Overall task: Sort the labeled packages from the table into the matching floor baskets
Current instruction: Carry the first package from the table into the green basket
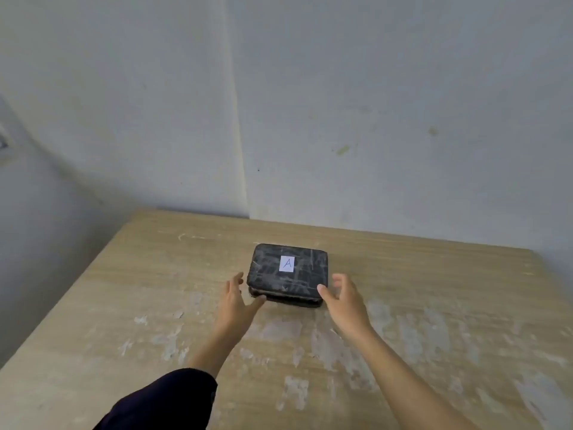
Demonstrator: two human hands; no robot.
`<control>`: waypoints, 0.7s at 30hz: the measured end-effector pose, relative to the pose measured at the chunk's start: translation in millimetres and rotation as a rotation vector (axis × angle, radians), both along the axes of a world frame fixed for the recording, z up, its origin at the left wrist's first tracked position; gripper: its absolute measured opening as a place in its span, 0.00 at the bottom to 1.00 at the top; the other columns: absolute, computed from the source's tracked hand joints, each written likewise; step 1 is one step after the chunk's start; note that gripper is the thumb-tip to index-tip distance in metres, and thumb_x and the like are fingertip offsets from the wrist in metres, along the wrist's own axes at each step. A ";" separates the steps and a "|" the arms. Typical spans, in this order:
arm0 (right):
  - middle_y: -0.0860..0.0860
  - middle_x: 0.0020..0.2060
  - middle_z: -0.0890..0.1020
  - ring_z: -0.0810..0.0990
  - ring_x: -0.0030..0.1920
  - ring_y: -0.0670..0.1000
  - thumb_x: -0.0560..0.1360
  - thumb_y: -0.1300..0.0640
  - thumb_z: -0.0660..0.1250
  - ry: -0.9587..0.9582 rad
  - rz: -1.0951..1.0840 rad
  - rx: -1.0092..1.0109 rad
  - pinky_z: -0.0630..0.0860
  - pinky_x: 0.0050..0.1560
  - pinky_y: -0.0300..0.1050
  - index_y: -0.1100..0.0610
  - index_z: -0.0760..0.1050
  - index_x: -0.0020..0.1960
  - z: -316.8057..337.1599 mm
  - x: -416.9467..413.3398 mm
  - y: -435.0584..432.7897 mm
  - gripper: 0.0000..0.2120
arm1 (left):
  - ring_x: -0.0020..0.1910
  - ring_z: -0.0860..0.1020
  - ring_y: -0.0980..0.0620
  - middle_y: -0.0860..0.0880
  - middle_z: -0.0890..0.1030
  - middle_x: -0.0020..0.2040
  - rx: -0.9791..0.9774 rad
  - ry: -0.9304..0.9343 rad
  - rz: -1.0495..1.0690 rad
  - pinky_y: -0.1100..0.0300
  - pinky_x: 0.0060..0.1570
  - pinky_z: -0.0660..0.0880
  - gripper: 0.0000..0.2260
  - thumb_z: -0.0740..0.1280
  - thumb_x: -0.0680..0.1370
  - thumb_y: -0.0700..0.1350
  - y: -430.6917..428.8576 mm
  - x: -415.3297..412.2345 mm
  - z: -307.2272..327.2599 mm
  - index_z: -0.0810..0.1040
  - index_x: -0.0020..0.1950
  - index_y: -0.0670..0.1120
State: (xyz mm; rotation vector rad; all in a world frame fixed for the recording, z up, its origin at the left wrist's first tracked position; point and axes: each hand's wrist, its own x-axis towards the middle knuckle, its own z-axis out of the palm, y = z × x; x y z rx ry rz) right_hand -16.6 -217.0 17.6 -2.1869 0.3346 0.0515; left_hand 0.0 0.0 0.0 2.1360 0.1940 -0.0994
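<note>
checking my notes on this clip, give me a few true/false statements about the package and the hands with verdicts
1. The black package carries a white label marked A. True.
2. Both hands are lifting the package off the table. False: it lies flat on the table.
3. The left hand and right hand are open on either side of the package. True.
4. A floor basket stands beside the table. False: none is in view.
5. Several packages are stacked on the table. False: only one shows.

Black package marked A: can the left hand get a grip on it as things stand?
Probably yes. The left hand is open at the near-left corner of the black package, thumb about touching it. Nothing lies between them on the table, and the right hand flanks the opposite side.
</note>
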 end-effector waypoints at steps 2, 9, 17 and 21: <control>0.52 0.68 0.69 0.74 0.62 0.53 0.75 0.44 0.64 0.053 -0.104 0.085 0.74 0.58 0.49 0.55 0.60 0.71 -10.0 18.3 10.0 0.29 | 0.67 0.68 0.46 0.47 0.64 0.71 -0.008 0.032 -0.054 0.49 0.65 0.69 0.36 0.72 0.72 0.50 5.9 14.5 -13.5 0.57 0.75 0.46; 0.53 0.65 0.73 0.77 0.59 0.52 0.67 0.42 0.73 0.119 -0.213 0.169 0.76 0.56 0.49 0.55 0.64 0.70 -28.7 63.9 20.2 0.37 | 0.61 0.73 0.49 0.50 0.73 0.61 -0.113 0.073 -0.054 0.46 0.58 0.75 0.31 0.73 0.70 0.49 8.6 34.3 -59.4 0.65 0.70 0.52; 0.51 0.53 0.81 0.81 0.52 0.50 0.68 0.51 0.75 0.032 -0.219 0.292 0.78 0.53 0.47 0.50 0.74 0.54 -43.8 75.6 30.3 0.18 | 0.63 0.71 0.53 0.52 0.73 0.65 -0.071 0.019 -0.148 0.51 0.61 0.72 0.45 0.69 0.59 0.71 23.6 44.9 -78.6 0.60 0.71 0.55; 0.48 0.53 0.82 0.81 0.52 0.48 0.69 0.54 0.74 0.017 -0.232 0.347 0.78 0.53 0.44 0.51 0.71 0.60 -48.2 69.6 35.8 0.22 | 0.69 0.66 0.52 0.52 0.63 0.73 -0.145 -0.038 -0.119 0.44 0.67 0.68 0.44 0.63 0.64 0.74 21.3 44.0 -72.1 0.52 0.74 0.59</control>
